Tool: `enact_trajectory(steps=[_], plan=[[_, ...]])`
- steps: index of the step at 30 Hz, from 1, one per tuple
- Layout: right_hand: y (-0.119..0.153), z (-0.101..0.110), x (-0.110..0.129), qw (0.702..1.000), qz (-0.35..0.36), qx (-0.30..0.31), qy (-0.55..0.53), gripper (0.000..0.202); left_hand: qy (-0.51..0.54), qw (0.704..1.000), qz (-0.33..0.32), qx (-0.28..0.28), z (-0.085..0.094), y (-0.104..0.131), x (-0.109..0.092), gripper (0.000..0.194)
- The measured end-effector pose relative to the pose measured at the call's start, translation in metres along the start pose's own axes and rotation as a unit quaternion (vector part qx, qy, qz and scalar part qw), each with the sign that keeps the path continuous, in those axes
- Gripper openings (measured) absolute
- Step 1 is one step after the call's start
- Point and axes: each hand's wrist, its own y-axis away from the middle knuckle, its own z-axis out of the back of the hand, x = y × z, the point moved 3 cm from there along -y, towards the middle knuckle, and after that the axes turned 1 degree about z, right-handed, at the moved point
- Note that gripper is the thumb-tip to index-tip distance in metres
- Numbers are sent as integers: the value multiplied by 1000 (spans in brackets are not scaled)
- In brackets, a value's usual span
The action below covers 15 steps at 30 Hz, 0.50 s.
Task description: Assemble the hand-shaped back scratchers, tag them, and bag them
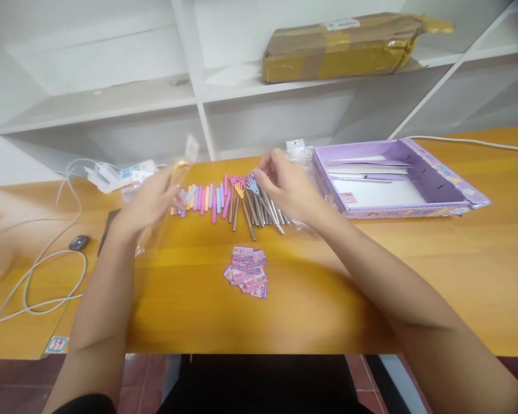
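A row of small back-scratchers with metal shafts, pastel grips and coloured claw heads lies across the far middle of the wooden table. My right hand reaches into the claw-head end, fingers pinched on one of the heads. My left hand hovers at the left end of the row and holds a clear plastic sleeve that is blurred by motion. A small heap of pink and purple cards lies nearer to me, in front of the row.
An open purple box with white inserts stands at the right. Clear bags lie behind my right hand. White cables, a charger and a dark mouse sit at the left. A taped cardboard parcel rests on the white shelf behind.
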Motion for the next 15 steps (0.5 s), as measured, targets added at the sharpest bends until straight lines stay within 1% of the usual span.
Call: enact_trajectory(steps=[1,2,3,5,6,7,9,10,12,14,15], plan=[[4,2,9,999,6,2,-43,17,7,1000,-3,13,5,3,-23,45],[9,3,17,997,11,6,-80,23,-1,1000,-18,9,10,6,-46,52],[13,5,25,994,16,14,-110,29,-13,999,-39,-13,16,9,-66,57],[21,7,37,988,25,30,-148,41,-8,996,-79,-32,22,15,-97,57],[23,8,41,987,30,33,-155,44,-1,994,-98,-39,23,18,-108,54],[25,8,43,986,39,29,-156,47,7,993,-113,-46,23,21,-116,50],[28,8,45,987,68,-2,-145,49,22,989,-131,-71,22,25,-124,44],[28,8,44,987,85,-24,-134,51,30,987,-129,-87,20,26,-125,42],[27,9,40,986,118,-62,-105,53,47,985,-116,-121,18,27,-126,46],[24,9,36,984,142,-80,-73,54,55,984,-101,-136,17,27,-127,51],[23,10,34,983,151,-84,-61,52,54,984,-98,-136,17,27,-127,49]])
